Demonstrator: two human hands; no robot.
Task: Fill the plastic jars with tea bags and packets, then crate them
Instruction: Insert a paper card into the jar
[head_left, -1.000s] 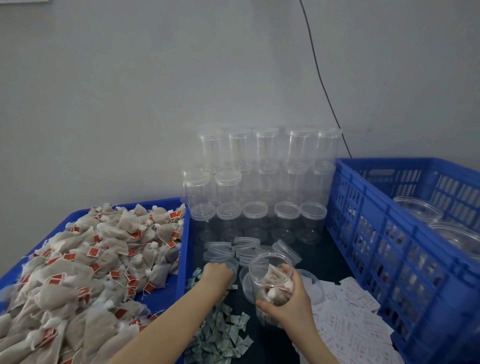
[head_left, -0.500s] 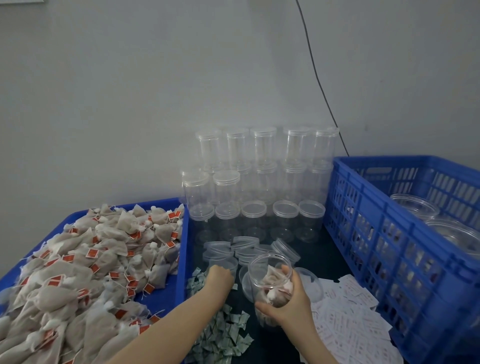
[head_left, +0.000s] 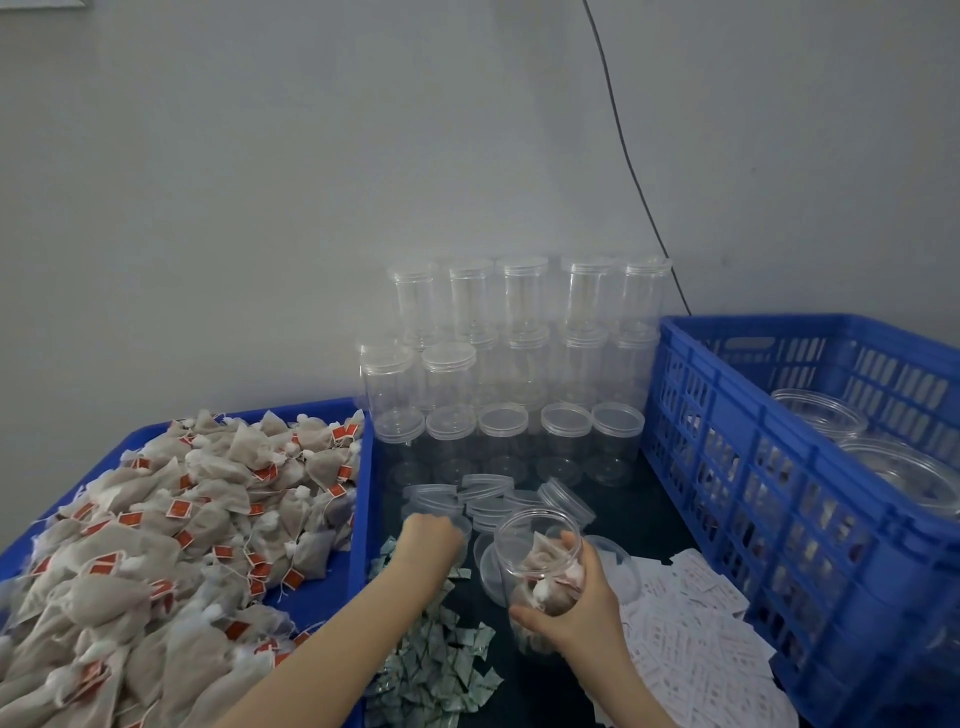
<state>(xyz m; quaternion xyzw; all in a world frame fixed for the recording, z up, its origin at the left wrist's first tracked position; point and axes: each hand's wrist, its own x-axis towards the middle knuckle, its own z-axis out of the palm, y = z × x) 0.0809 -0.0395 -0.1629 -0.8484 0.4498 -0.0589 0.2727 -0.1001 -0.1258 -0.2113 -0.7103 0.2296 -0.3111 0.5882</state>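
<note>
Head view: the right hand (head_left: 576, 610) clasps the open jar (head_left: 537, 566), part-filled with tea bags, just left of the crate (head_left: 769, 467). The left hand (head_left: 431, 538), fingers curled, reaches the green packets (head_left: 441, 660) left of the jar; whether it pinches one cannot be told. Best to keep the jar upright and lift a single packet.

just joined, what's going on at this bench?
A person is filling clear plastic jars. The right hand grips an open jar that already has tea bags in it. The left hand is down on the pile of small green packets, fingers curled; whether it has one is hidden. Loose tea bags fill the blue tray on the left. Empty lidded jars are stacked at the wall, and the blue crate holds a few jars.
</note>
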